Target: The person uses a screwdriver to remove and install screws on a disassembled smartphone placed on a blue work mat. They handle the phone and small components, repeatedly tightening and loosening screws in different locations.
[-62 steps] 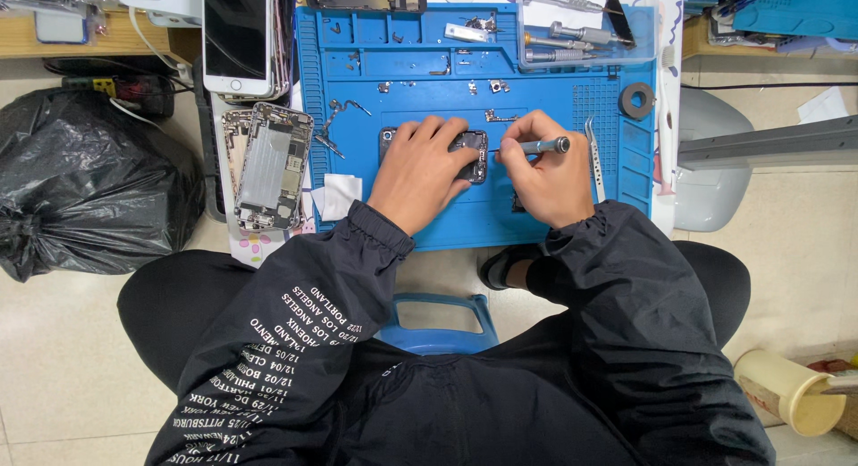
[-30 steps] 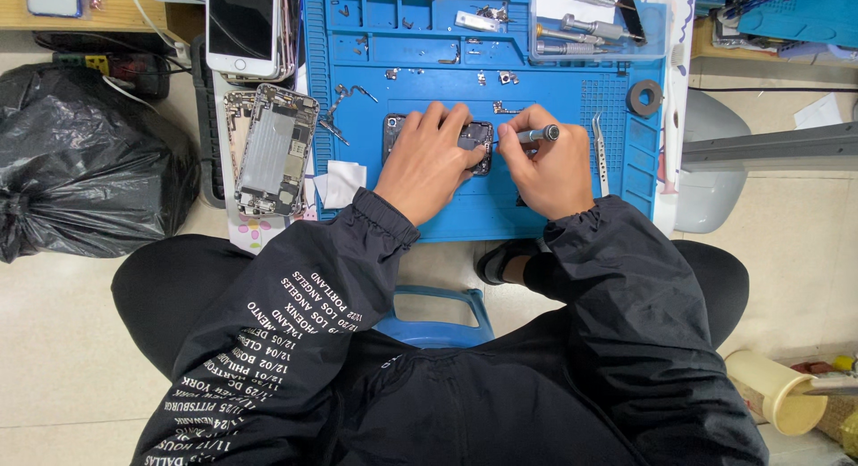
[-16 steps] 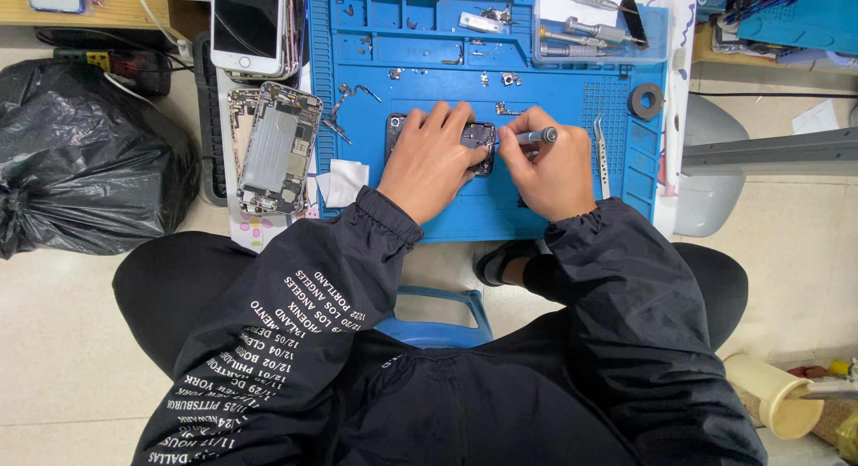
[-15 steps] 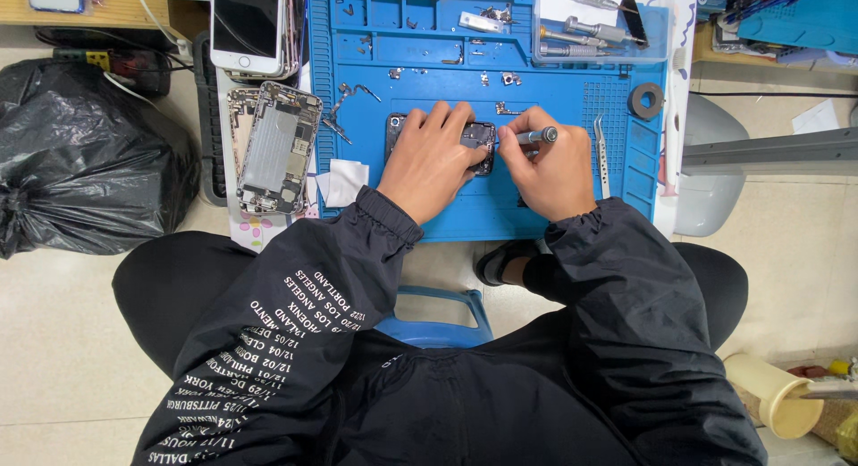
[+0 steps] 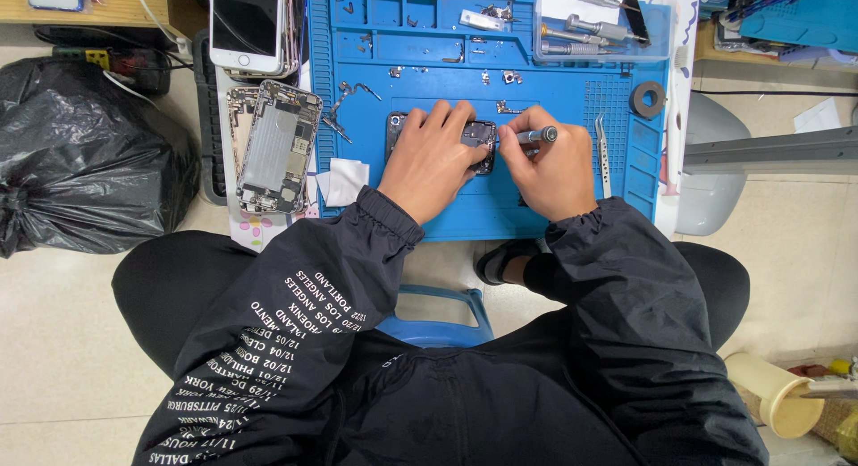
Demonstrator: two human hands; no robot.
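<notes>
- A person in a black jacket with white lettering on the left sleeve sits over a blue repair mat that lies on a table; the mat serves as the landmark here.
- Near the middle of the mat lies a small dark phone part, mostly hidden under the hands.
- The left hand rests flat on the phone part, fingers spread over it and pressing it against the mat; its grip is loose and closed on nothing.
- The right hand sits just right of the part, its grip pinched around a slim metal screwdriver that lies nearly level, tip pointing left at the part.
- Just right of that hand, on the mat, lie silver tweezers.
- At the mat's right edge sits a black ring-shaped roll.
- Along the mat's top right stands a clear tray holding several metal tools.
- Small screws and metal brackets are scattered over the mat's upper half.
- Just off the mat's left edge lies an opened phone housing with its insides showing, and above it a phone with a dark screen.
- A white folded wipe lies at the mat's lower left edge.
- Well left of the mat, on the floor, sits a full black rubbish bag.
</notes>
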